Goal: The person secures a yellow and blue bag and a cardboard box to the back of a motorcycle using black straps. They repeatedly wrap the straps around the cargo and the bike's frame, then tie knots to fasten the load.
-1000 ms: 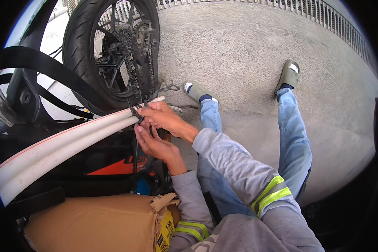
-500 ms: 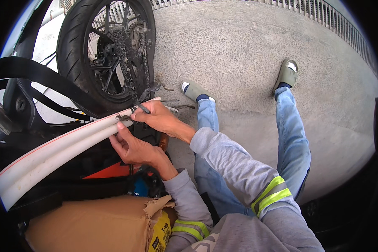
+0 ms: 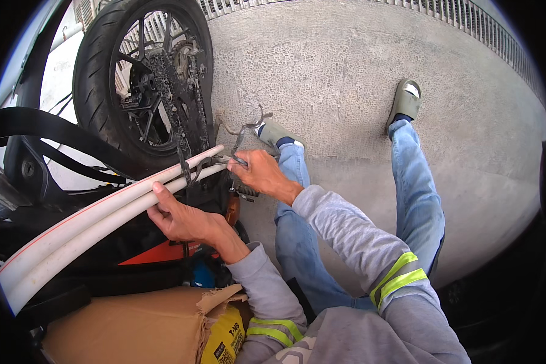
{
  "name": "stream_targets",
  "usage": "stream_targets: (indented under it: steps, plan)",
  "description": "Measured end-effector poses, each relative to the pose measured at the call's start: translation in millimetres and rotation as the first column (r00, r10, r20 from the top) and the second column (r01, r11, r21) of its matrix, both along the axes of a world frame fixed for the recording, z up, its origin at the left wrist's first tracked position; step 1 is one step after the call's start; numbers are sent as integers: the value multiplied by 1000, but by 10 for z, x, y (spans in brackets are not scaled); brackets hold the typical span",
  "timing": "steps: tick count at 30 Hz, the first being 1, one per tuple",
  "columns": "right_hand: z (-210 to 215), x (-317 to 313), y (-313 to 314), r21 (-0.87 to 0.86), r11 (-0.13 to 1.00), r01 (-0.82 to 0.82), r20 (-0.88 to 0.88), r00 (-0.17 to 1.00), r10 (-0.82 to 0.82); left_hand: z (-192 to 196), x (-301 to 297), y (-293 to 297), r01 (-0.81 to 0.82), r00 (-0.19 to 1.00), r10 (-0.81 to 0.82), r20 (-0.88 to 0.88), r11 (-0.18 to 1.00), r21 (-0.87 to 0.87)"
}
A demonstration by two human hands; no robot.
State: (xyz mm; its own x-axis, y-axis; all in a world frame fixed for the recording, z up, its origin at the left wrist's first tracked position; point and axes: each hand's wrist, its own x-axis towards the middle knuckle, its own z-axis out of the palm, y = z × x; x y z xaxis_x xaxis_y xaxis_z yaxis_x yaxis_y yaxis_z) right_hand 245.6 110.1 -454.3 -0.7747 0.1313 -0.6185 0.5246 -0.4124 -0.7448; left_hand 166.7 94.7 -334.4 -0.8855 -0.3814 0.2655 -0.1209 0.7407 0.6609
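Observation:
Two long white pipes (image 3: 97, 219), one with a thin red line along it, run side by side from the lower left. My left hand (image 3: 185, 219) is closed around them from below, its thumb on top. A dark, ragged strip (image 3: 188, 173) loops around the pipes near their far ends. My right hand (image 3: 262, 174) pinches part of this strip just beyond the ends of the pipes. Loose ends of the strip stick up past my fingers, and its exact material is hard to make out.
A motorcycle wheel (image 3: 97, 91) with a dirty chain stands beyond the pipes. A black strap (image 3: 60, 124) arches at the left. A torn cardboard box (image 3: 127, 324) sits at the lower left, near an orange indicator lamp (image 3: 232, 209). Metal grating (image 3: 467, 24) edges the concrete.
My right hand has moved right, off the pipes, drawing the strip outward. My left hand has shifted slightly left and down along the pipes.

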Motion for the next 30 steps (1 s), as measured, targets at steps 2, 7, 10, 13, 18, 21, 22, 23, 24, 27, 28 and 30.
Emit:
stream_targets:
  steps: [2,7,10,13,18,21,22,23,24,27,28,30]
  plan:
    - [122,-121,-116,-276,961,2,27,1000,6,-38,40,-50,-37,998,33,57,997,64]
    - [454,-546,-233,-262,939,222,-47,969,-242,-49,105,-18,-10,999,10,36,1000,16]
    - [485,-531,-133,-200,970,140,-70,985,-157,13,18,62,-51,998,53,17,993,-111]
    - [456,-508,-75,-126,991,38,-95,994,-51,72,-58,122,-83,996,86,17,985,-152]
    - [467,-522,-146,-826,445,347,295,938,-183,73,-80,135,-99,994,107,33,976,-192]
    - [587,-459,-262,-872,256,417,404,909,-105,74,-62,119,-129,989,139,46,977,-172]
    - [606,-453,-299,-821,427,379,303,923,-235,76,-61,119,-135,987,145,62,980,-144]
    - [615,-448,-334,-734,584,346,187,930,-316,79,-59,120,-140,986,150,79,983,-117]
    - [608,-448,-365,-634,707,313,56,930,-362,80,-60,123,-136,986,146,78,983,-122]
    - [510,-377,-405,-328,924,198,-40,974,-223,66,-56,128,-119,991,126,47,985,-129]
    - [485,-361,-414,-274,943,191,-64,974,-216,52,-54,128,-107,993,112,27,986,-125]
    - [446,-360,-417,-160,979,129,-55,989,-139,19,-50,120,-88,996,88,-2,989,-122]
